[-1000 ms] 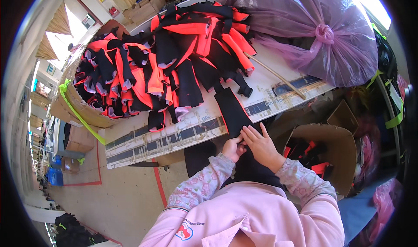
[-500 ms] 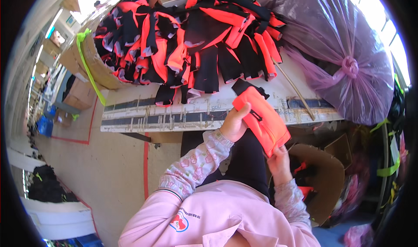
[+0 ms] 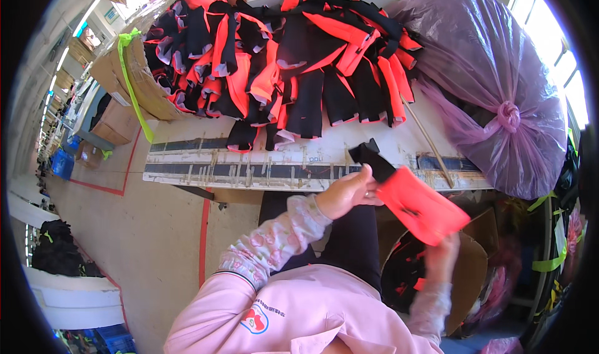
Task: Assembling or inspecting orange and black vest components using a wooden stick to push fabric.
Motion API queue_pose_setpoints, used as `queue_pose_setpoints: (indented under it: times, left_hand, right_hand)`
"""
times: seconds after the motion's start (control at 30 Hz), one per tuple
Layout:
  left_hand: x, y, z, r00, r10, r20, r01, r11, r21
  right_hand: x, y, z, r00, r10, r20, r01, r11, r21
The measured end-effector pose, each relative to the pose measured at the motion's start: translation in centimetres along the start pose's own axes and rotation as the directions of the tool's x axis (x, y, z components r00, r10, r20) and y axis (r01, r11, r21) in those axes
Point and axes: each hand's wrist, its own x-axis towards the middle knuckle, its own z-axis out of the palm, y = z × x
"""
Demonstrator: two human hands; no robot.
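The left hand (image 3: 347, 193) is clamped on the upper end of an orange fabric piece (image 3: 419, 206) with a black end, fingers curled over the seam where black meets orange. The right hand (image 3: 442, 254) grips the same piece from below at its lower edge, so the cloth is stretched between the two hands, tilted down toward the person's right. The piece hangs just off the near edge of the worktop (image 3: 206, 132), above the person's dark lap (their sleeves are pale pink with a small print).

On the worktop, beyond the held piece, lies a big heap of orange-and-black fabric pieces (image 3: 293, 61), some dangling toward the near edge. To the right of the heap sits a tied purple plastic bag (image 3: 493, 79), with a thin wooden stick (image 3: 427, 139) lying between them. Below the right hand, off the worktop, stands an open cardboard box (image 3: 468, 279) with more orange and black pieces inside.
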Motion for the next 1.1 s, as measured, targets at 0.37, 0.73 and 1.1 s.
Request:
queue_pose_setpoints:
  times: [0.37,0.73,1.1]
  left_hand:
    - [4.4,12.9,-16.1,0.643,0.743,-0.184,0.475,-0.2,0.857]
    - [5.1,7.2,-12.8,0.891,0.409,-0.197,-0.084,0.574,0.814]
    - [-1.2,-4.0,-10.4,0.894,0.137,-0.426,0.175,0.77,0.614]
  right_hand:
    - [-9.6,-26.8,-21.1,0.955,0.148,-0.255,-0.294,0.401,-0.868]
    - [5.0,-3.6,-6.7,0.94,0.201,0.274,0.151,0.475,-0.867]
    - [8.1,10.1,11.1,0.716,0.091,0.692,0.601,0.424,-0.677]
